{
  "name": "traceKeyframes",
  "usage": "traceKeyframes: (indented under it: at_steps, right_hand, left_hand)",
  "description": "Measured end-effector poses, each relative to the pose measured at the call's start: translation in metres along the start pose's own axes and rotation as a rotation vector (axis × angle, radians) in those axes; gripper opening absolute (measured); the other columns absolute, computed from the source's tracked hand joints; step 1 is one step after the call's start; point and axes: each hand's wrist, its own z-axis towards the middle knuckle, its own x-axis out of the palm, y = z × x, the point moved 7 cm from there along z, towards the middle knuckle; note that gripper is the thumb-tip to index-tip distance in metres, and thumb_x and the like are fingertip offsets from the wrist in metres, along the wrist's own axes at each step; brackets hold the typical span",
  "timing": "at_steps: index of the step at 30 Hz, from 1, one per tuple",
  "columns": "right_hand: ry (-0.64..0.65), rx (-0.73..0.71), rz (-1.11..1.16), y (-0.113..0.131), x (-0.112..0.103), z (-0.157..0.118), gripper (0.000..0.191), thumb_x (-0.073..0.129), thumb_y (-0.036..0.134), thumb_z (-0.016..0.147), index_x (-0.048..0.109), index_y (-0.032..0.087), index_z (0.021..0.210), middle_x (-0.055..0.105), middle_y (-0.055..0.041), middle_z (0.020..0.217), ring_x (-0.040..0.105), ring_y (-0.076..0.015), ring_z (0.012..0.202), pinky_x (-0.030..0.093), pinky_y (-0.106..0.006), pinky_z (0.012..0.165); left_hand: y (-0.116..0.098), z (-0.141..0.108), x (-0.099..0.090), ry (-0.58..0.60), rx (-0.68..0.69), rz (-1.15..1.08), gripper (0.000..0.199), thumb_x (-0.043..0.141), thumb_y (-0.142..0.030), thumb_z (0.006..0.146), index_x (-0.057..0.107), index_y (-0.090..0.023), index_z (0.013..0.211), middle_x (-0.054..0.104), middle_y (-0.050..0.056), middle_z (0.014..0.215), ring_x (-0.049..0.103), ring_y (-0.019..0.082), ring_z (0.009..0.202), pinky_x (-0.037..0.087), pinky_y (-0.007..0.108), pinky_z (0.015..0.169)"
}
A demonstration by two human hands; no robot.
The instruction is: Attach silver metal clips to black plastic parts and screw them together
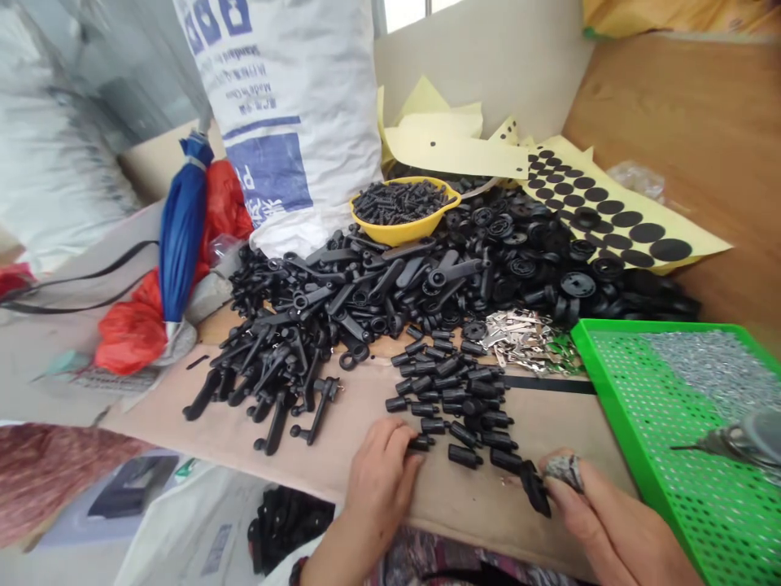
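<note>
My left hand [381, 472] rests on the cardboard-coloured work surface [357, 411], its thumb and fingers closed around the end of a small black plastic cylinder [421, 442]. In my right hand [601, 509] a black plastic piece [535, 490] is pinched at the fingertips; its exact kind is unclear. Grey wrapping [565, 470] covers one right finger. Beyond both hands lie several similar black cylinders [455, 382] in loose rows, each with a narrow tip. To their left is a pile of black crank handles [277, 370] with knobs.
Behind are heaped black arms and round caps [518, 244], a yellow basket [399, 234] of small black parts and a sheet of black discs [628, 220]. Metal clips [528, 342] lie beside a green tray [634, 439] with a power tool [748, 439]. A blue umbrella [183, 228] leans left.
</note>
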Motion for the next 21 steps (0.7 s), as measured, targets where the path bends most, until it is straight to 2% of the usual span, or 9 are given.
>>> traceKeyframes:
  at_steps: [3, 7, 9, 11, 14, 17, 21]
  right_hand:
    - [-0.019, 0.022, 0.037, 0.002, 0.002, 0.006, 0.025, 0.033, 0.028, 0.097, 0.057, 0.027, 0.089, 0.063, -0.0022, 0.066, 0.06, -0.02, 0.056, 0.045, -0.029, 0.05]
    - [-0.024, 0.028, 0.026, 0.008, -0.001, 0.015, 0.02, 0.039, 0.026, 0.095, 0.057, 0.026, 0.089, 0.063, -0.0017, 0.066, 0.061, -0.0204, 0.057, 0.046, -0.029, 0.052]
    - [-0.007, 0.019, 0.032, 0.01, -0.003, 0.019, 0.019, 0.038, 0.025, 0.095, 0.056, 0.025, 0.089, 0.063, -0.0014, 0.065, 0.062, -0.02, 0.058, 0.047, -0.029, 0.052]
    - [0.01, 0.009, 0.048, 0.012, -0.004, 0.023, 0.017, 0.037, 0.024, 0.096, 0.052, 0.025, 0.088, 0.061, -0.0005, 0.063, 0.062, -0.0189, 0.058, 0.047, -0.027, 0.051]
    - [-0.012, 0.025, 0.062, 0.012, -0.009, 0.03, 0.013, 0.038, 0.023, 0.095, 0.049, 0.024, 0.089, 0.057, 0.0011, 0.062, 0.061, -0.0172, 0.056, 0.047, -0.025, 0.05]
    - [-0.04, 0.025, 0.093, 0.012, -0.015, 0.036, 0.013, 0.038, 0.02, 0.094, 0.046, 0.025, 0.086, 0.054, 0.0018, 0.063, 0.059, -0.0156, 0.055, 0.047, -0.023, 0.051]
    - [-0.059, 0.03, 0.113, 0.011, -0.023, 0.04, 0.013, 0.038, 0.018, 0.094, 0.044, 0.024, 0.085, 0.052, 0.0015, 0.065, 0.056, -0.0139, 0.055, 0.047, -0.023, 0.055]
  left_hand:
    - [0.001, 0.004, 0.003, -0.01, 0.017, -0.006, 0.015, 0.05, -0.016, 0.085, 0.062, -0.02, 0.092, 0.065, 0.009, 0.091, 0.06, 0.024, 0.088, 0.05, 0.036, 0.077]
    - [-0.001, 0.007, -0.005, -0.002, -0.014, -0.214, 0.013, 0.054, -0.02, 0.085, 0.066, -0.02, 0.083, 0.066, 0.009, 0.084, 0.06, 0.023, 0.082, 0.047, 0.033, 0.075]
    - [0.001, 0.008, -0.009, -0.003, -0.114, -0.369, 0.011, 0.058, -0.024, 0.084, 0.067, -0.019, 0.078, 0.066, 0.008, 0.081, 0.059, 0.021, 0.077, 0.045, 0.03, 0.07]
    - [0.004, 0.009, -0.008, 0.012, -0.284, -0.568, 0.012, 0.065, -0.029, 0.08, 0.068, -0.018, 0.077, 0.064, 0.005, 0.075, 0.056, 0.017, 0.067, 0.041, 0.025, 0.061]
    - [-0.002, 0.01, 0.006, 0.104, -0.525, -0.943, 0.024, 0.072, -0.038, 0.072, 0.068, -0.015, 0.078, 0.058, 0.0, 0.06, 0.049, 0.011, 0.054, 0.036, 0.02, 0.053]
    - [-0.022, 0.018, 0.025, 0.217, -0.65, -1.254, 0.03, 0.075, -0.042, 0.067, 0.066, -0.014, 0.075, 0.058, -0.001, 0.056, 0.047, 0.007, 0.047, 0.034, 0.018, 0.048]
    - [-0.041, 0.027, 0.044, 0.3, -0.758, -1.43, 0.034, 0.079, -0.041, 0.062, 0.063, -0.013, 0.072, 0.062, 0.001, 0.056, 0.048, 0.005, 0.041, 0.032, 0.015, 0.042]
